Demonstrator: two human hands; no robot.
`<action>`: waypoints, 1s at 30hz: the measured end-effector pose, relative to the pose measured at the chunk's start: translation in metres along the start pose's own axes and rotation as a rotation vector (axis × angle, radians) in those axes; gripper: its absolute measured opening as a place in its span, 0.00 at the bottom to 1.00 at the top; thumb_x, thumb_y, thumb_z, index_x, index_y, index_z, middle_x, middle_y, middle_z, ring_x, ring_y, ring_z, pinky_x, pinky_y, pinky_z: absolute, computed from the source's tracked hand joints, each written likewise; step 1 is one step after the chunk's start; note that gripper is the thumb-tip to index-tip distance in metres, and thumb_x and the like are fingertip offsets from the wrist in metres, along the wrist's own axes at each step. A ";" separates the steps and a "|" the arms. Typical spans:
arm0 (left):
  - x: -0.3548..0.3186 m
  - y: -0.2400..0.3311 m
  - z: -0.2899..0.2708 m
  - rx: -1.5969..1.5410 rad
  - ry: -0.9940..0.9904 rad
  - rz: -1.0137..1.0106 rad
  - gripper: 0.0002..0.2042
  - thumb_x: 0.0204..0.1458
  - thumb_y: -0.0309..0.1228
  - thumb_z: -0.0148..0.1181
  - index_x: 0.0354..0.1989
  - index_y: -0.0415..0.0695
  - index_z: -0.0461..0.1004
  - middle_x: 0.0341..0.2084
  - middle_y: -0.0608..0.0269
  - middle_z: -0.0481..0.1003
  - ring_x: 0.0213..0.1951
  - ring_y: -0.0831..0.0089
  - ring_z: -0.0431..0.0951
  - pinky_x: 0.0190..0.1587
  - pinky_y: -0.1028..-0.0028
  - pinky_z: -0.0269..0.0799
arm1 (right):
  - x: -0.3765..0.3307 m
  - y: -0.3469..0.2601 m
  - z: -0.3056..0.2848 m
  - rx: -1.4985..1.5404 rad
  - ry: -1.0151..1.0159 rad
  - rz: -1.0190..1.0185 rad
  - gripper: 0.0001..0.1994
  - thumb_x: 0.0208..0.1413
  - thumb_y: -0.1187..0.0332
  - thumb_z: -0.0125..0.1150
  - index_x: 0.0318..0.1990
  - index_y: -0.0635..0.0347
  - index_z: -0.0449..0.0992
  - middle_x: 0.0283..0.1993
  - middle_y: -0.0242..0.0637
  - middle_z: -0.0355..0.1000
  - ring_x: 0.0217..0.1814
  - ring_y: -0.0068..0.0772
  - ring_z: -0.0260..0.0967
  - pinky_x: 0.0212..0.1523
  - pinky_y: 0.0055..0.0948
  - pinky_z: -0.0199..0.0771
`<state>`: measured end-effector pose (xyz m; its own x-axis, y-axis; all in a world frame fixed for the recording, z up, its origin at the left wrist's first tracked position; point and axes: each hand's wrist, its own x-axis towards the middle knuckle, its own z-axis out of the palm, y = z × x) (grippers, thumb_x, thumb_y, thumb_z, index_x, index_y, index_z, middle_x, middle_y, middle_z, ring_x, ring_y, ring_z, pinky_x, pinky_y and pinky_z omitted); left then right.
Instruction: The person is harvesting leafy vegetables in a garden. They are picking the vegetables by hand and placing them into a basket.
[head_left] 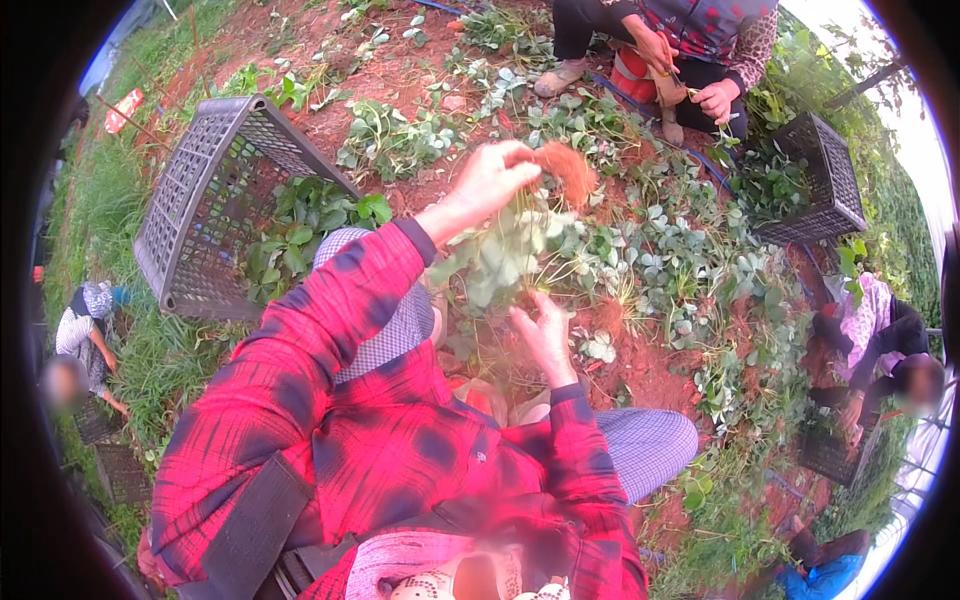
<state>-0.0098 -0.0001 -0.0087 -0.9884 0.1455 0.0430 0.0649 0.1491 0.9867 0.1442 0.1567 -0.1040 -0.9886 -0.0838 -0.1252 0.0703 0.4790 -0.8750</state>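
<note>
My left hand (486, 188) is raised in the middle of the view, its fingers closed on a strawberry plant. The plant's reddish-brown fibrous roots (567, 173) stick out to the right of the fingers. Its green leaves (497, 258) hang below the hand, smeared by motion. Lower down, my right hand (546, 338) is just under these leaves. Its thumb and forefinger are apart, close to some thin stems, and I see nothing gripped between them. More uprooted strawberry plants (620, 285) lie on the red soil beyond and right of my hands.
A black plastic crate (190, 200) tilts at my left with leafy plants (300, 235) inside. Opposite, a person (665, 60) sits handling a plant beside another black crate (835, 180). Other people crouch at the far left (85, 330) and right (870, 330). A blue hose (715, 172) crosses the soil.
</note>
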 end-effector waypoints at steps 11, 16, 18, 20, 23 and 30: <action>0.015 -0.006 -0.020 -0.007 0.109 -0.016 0.12 0.45 0.28 0.56 0.36 0.35 0.70 0.29 0.61 0.74 0.32 0.78 0.72 0.36 0.78 0.67 | -0.002 0.014 -0.039 0.404 -0.109 0.334 0.11 0.45 0.69 0.57 0.35 0.65 0.74 0.28 0.34 0.72 0.26 0.21 0.66 0.26 0.22 0.67; 0.014 0.001 -0.016 -0.115 -0.051 -0.110 0.12 0.46 0.28 0.55 0.38 0.36 0.70 0.31 0.62 0.73 0.34 0.78 0.72 0.40 0.78 0.66 | -0.002 0.045 -0.046 0.298 0.252 0.205 0.11 0.44 0.70 0.59 0.36 0.65 0.74 0.27 0.32 0.71 0.25 0.16 0.64 0.24 0.16 0.62; 0.010 0.009 -0.008 -0.173 -0.109 -0.175 0.11 0.47 0.28 0.55 0.39 0.37 0.69 0.32 0.63 0.73 0.34 0.78 0.72 0.40 0.78 0.66 | -0.003 0.036 -0.054 0.271 0.143 0.282 0.12 0.44 0.70 0.59 0.37 0.66 0.74 0.27 0.32 0.70 0.26 0.17 0.64 0.25 0.17 0.63; 0.009 0.005 -0.004 -0.252 -0.179 -0.210 0.10 0.47 0.27 0.53 0.38 0.36 0.70 0.30 0.62 0.74 0.33 0.78 0.72 0.39 0.78 0.67 | -0.004 0.040 -0.057 0.214 0.066 0.191 0.14 0.43 0.70 0.59 0.39 0.67 0.72 0.26 0.32 0.70 0.23 0.17 0.63 0.22 0.17 0.62; 0.007 0.002 -0.001 -0.348 -0.292 -0.244 0.10 0.48 0.27 0.52 0.38 0.37 0.70 0.29 0.62 0.74 0.31 0.78 0.73 0.38 0.78 0.67 | -0.007 0.026 -0.067 0.295 -0.061 0.298 0.15 0.44 0.71 0.59 0.40 0.69 0.71 0.29 0.33 0.69 0.21 0.19 0.64 0.19 0.17 0.65; 0.000 0.009 0.003 -0.278 -0.489 -0.339 0.13 0.46 0.29 0.55 0.39 0.36 0.70 0.33 0.64 0.72 0.37 0.77 0.71 0.42 0.77 0.65 | 0.014 -0.016 -0.103 0.363 0.346 0.115 0.15 0.46 0.76 0.56 0.44 0.66 0.68 0.36 0.35 0.70 0.21 0.15 0.63 0.19 0.14 0.63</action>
<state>-0.0089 0.0044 -0.0002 -0.7674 0.5723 -0.2891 -0.3420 0.0160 0.9396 0.1154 0.2375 -0.0439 -0.9537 0.2750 -0.1216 0.1620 0.1290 -0.9783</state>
